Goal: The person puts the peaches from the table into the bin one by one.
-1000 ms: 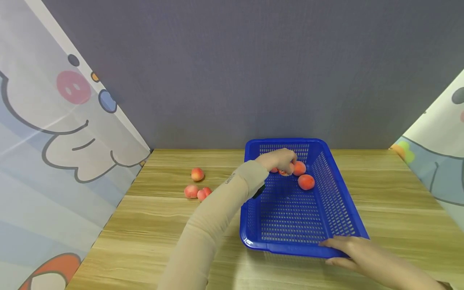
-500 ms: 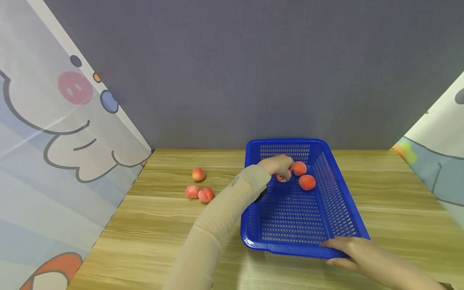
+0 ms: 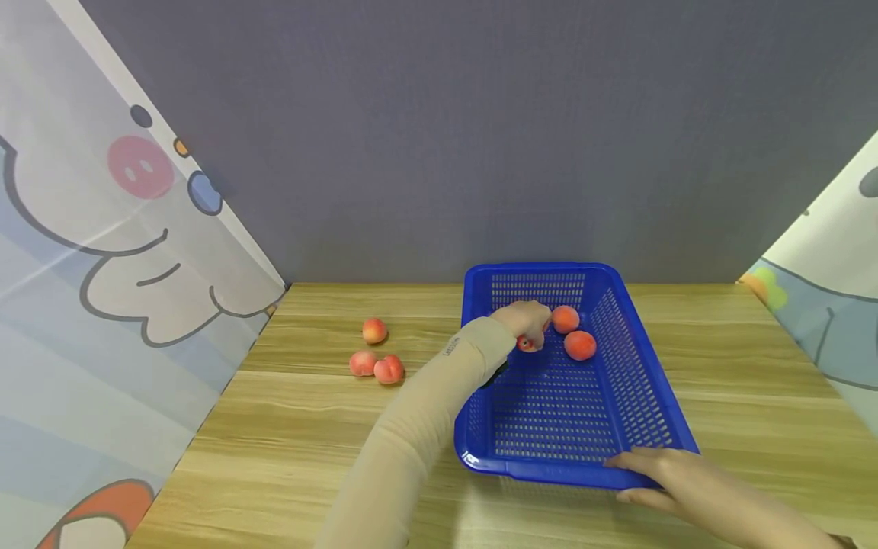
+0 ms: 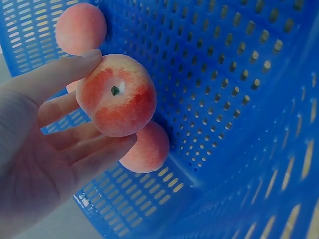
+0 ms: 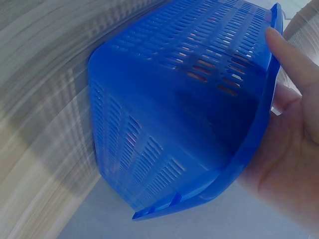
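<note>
My left hand reaches into the blue plastic basket near its far left part. Thumb and fingers hold a red and yellow peach, its small green stem end showing in the left wrist view. Close around it are one peach beside the thumb tip and another peach just past the fingertips. A further one is mostly hidden behind the hand. Two peaches lie right of the hand in the head view. My right hand grips the basket's rim at the near right corner.
Three peaches lie on the wooden table left of the basket. A grey panel rises behind the table. Printed cartoon sheets stand at both sides.
My left hand has moved a little nearer and to the left inside the basket, with the peach in it. The right hand stays on the rim.
</note>
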The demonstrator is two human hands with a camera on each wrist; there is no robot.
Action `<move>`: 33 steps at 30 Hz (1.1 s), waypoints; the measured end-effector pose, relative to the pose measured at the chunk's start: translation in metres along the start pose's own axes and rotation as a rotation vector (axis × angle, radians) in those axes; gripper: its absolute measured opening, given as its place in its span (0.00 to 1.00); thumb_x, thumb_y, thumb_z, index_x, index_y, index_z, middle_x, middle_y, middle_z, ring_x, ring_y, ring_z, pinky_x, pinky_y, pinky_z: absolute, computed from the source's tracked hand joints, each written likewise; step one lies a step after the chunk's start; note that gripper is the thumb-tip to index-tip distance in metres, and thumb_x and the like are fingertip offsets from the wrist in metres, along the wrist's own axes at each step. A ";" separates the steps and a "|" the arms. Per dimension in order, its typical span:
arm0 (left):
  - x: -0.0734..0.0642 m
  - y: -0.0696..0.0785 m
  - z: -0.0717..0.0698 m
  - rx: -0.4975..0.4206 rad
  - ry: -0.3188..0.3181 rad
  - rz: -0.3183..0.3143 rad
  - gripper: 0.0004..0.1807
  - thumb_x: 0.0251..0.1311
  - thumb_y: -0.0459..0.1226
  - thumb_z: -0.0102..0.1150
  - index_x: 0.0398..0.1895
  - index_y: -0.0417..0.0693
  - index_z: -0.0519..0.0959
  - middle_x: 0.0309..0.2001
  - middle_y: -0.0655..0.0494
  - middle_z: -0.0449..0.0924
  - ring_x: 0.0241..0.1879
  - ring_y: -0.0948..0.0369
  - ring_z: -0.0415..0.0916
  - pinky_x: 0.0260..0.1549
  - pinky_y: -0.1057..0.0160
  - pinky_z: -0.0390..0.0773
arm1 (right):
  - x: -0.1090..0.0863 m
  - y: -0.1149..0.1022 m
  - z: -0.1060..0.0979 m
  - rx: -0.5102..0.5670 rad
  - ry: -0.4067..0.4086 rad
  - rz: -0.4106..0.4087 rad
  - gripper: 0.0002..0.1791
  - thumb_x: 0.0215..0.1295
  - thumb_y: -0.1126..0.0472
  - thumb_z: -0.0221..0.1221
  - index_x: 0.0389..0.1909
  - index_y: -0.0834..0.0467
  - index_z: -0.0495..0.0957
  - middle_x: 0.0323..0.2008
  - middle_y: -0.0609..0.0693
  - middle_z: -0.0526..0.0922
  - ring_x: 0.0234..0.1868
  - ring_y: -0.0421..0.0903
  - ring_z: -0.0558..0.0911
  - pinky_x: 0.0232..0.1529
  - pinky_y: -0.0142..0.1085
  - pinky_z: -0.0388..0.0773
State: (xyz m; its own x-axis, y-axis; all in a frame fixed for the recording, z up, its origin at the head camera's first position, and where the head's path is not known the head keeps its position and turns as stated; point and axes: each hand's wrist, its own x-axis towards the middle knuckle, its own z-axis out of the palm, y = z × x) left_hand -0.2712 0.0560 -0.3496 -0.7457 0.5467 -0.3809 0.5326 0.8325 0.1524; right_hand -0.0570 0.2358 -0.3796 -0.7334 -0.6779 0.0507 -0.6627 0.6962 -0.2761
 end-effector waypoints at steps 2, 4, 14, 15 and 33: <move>0.000 0.000 0.001 0.012 -0.003 0.000 0.09 0.44 0.29 0.58 0.17 0.49 0.68 0.14 0.61 0.67 0.11 0.67 0.62 0.11 0.73 0.63 | 0.000 0.000 0.000 -0.004 0.004 -0.006 0.16 0.56 0.48 0.55 0.41 0.53 0.77 0.34 0.48 0.82 0.34 0.45 0.81 0.29 0.40 0.77; 0.000 -0.001 0.002 0.024 -0.010 0.003 0.10 0.43 0.29 0.57 0.16 0.48 0.67 0.13 0.60 0.67 0.10 0.67 0.61 0.10 0.73 0.62 | 0.000 0.000 0.000 -0.011 0.016 -0.020 0.16 0.56 0.49 0.56 0.41 0.53 0.77 0.34 0.48 0.82 0.34 0.44 0.81 0.29 0.40 0.77; 0.000 0.000 0.008 0.112 0.018 0.011 0.07 0.46 0.36 0.63 0.28 0.47 0.75 0.26 0.60 0.73 0.23 0.66 0.68 0.19 0.74 0.69 | 0.000 -0.001 0.000 -0.003 -0.012 0.007 0.16 0.57 0.48 0.55 0.41 0.53 0.77 0.35 0.48 0.82 0.35 0.45 0.80 0.30 0.41 0.77; 0.001 0.000 0.008 0.128 0.019 0.013 0.07 0.46 0.36 0.64 0.28 0.47 0.76 0.26 0.60 0.73 0.24 0.66 0.68 0.21 0.73 0.69 | 0.000 -0.001 0.000 -0.009 0.004 -0.005 0.16 0.56 0.49 0.55 0.41 0.53 0.77 0.35 0.47 0.82 0.35 0.44 0.80 0.30 0.40 0.77; 0.009 0.004 0.009 0.190 0.001 -0.025 0.12 0.47 0.39 0.64 0.36 0.48 0.77 0.35 0.61 0.77 0.32 0.66 0.70 0.30 0.73 0.71 | 0.000 -0.001 -0.002 0.037 -0.061 0.054 0.17 0.57 0.47 0.54 0.42 0.53 0.77 0.37 0.52 0.81 0.36 0.51 0.80 0.32 0.44 0.76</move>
State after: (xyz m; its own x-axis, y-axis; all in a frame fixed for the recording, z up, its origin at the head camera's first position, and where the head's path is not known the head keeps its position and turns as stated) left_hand -0.2716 0.0635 -0.3604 -0.7601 0.5263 -0.3812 0.5798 0.8141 -0.0320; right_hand -0.0561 0.2355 -0.3773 -0.7567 -0.6533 -0.0239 -0.6151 0.7239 -0.3125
